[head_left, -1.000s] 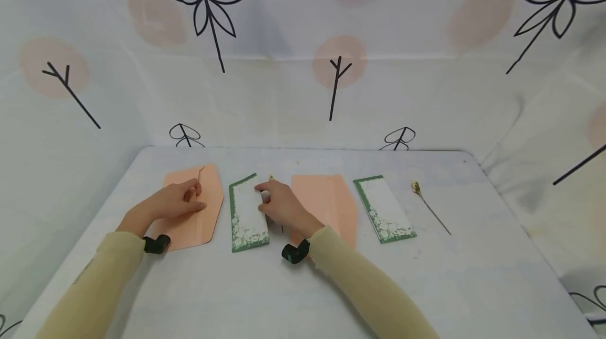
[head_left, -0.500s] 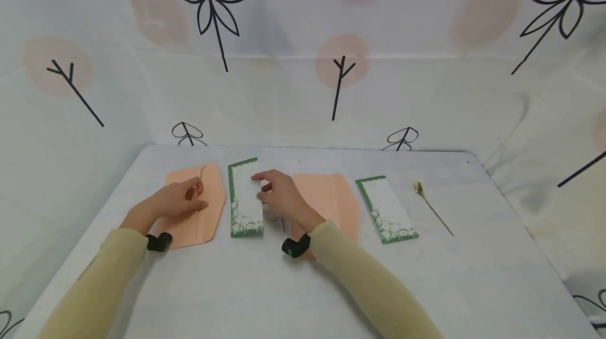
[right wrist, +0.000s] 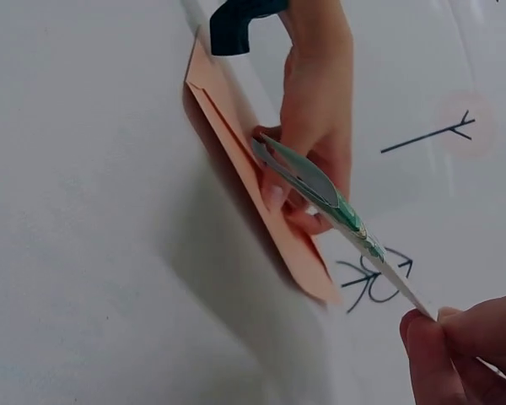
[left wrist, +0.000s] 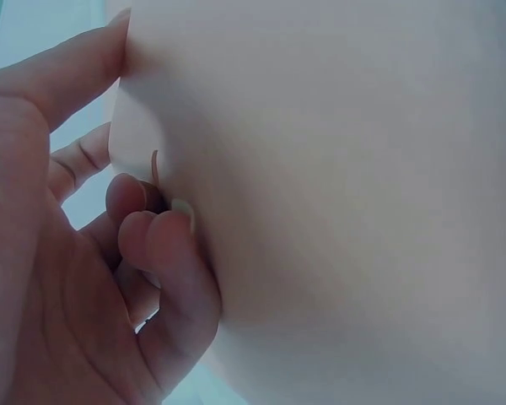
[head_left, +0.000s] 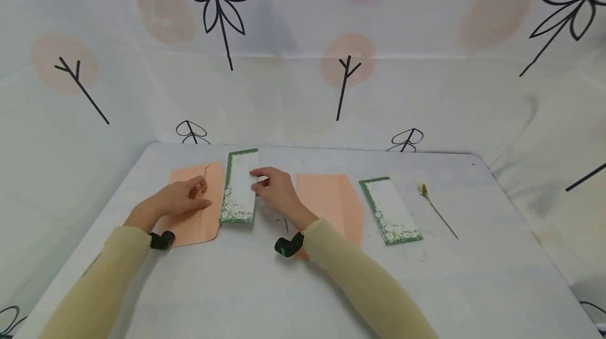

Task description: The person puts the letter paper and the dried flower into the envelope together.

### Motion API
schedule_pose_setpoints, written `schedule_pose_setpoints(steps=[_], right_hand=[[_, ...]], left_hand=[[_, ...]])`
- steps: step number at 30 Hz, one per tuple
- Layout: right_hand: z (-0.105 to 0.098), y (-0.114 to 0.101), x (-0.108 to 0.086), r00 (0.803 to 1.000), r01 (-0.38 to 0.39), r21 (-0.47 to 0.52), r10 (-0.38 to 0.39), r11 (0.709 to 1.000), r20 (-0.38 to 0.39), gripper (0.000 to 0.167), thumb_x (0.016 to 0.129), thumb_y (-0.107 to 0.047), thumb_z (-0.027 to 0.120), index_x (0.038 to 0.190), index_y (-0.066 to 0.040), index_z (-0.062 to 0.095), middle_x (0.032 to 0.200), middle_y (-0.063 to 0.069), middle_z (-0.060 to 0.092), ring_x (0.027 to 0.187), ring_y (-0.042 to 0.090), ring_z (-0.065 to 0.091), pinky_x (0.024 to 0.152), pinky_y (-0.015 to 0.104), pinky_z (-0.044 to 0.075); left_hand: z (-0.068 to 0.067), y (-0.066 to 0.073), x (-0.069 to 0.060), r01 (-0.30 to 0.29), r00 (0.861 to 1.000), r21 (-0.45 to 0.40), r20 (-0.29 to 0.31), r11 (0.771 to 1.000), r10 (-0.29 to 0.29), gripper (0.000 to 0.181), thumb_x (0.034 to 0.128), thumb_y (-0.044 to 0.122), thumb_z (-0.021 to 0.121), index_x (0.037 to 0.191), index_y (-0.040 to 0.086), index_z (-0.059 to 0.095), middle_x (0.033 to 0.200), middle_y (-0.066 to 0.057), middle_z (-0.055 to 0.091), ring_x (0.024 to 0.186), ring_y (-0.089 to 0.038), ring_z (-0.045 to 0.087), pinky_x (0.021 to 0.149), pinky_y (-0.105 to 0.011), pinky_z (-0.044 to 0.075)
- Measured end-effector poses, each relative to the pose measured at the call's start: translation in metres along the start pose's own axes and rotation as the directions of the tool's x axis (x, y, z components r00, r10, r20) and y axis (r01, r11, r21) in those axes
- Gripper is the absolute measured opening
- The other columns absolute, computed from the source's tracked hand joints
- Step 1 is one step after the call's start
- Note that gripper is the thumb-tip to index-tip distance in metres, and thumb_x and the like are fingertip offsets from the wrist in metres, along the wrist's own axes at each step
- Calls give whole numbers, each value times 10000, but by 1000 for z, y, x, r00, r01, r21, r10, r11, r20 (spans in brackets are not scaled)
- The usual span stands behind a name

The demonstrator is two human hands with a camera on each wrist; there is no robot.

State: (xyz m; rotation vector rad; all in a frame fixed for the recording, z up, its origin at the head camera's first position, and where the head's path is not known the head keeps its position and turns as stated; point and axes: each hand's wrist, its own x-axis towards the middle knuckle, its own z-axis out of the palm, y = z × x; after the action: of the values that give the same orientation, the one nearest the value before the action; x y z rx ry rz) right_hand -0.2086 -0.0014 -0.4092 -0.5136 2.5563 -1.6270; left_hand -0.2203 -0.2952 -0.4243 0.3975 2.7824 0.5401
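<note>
My left hand (head_left: pixel 177 199) holds the left peach envelope (head_left: pixel 195 223), its fingers curled at the envelope's flap and edge. Close up in the left wrist view, the envelope (left wrist: pixel 346 169) fills most of the picture beside those fingers. With thumb and forefinger my right hand (head_left: pixel 276 191) pinches the right edge of a white card (head_left: pixel 240 186) bordered in green with white flowers. Raised off the table, the card overlaps the envelope's right side in the head view. From the right wrist, the card (right wrist: pixel 337 207) appears edge-on, its far end gaping into two leaves.
A second peach envelope (head_left: pixel 326 197) lies partly beneath my right forearm. Farther right are another green-bordered card (head_left: pixel 390 212) and a dried flower (head_left: pixel 440 212). A thin stem (head_left: pixel 286 225) shows beside my right wrist, its top hidden. Patterned cloth (head_left: pixel 284 91) rises behind the table.
My right hand has lifted the card off the table and brought it left and farther back, to the envelope's right side. The left hand stays on its envelope. The head view has shifted slightly.
</note>
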Motion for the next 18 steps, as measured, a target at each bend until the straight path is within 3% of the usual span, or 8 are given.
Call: schedule_pose_setpoints(steps=[9,18], right_hand=[[16,3,7,999,-38,14,38,999,23,333,931,-48,686,1260,-87,666,1211,62,653,797,71,677,641,227,516],[30,-2,10,996,-16,-55,21,998,91,342,931,-61,667,1273,-73,658,1250,69,638,893,77,672,642,208,508]], left_hand=[[0,8,2,-1,1000,-1,12,1000,1,449,902,504,684,1049,151,448,660,-2,385,610,-180,438,605,-329,312],[-1,2,-1,-28,1000,-49,3,998,28,359,934,409,682,1045,148,461,660,-2,396,609,-173,450,602,-325,335]])
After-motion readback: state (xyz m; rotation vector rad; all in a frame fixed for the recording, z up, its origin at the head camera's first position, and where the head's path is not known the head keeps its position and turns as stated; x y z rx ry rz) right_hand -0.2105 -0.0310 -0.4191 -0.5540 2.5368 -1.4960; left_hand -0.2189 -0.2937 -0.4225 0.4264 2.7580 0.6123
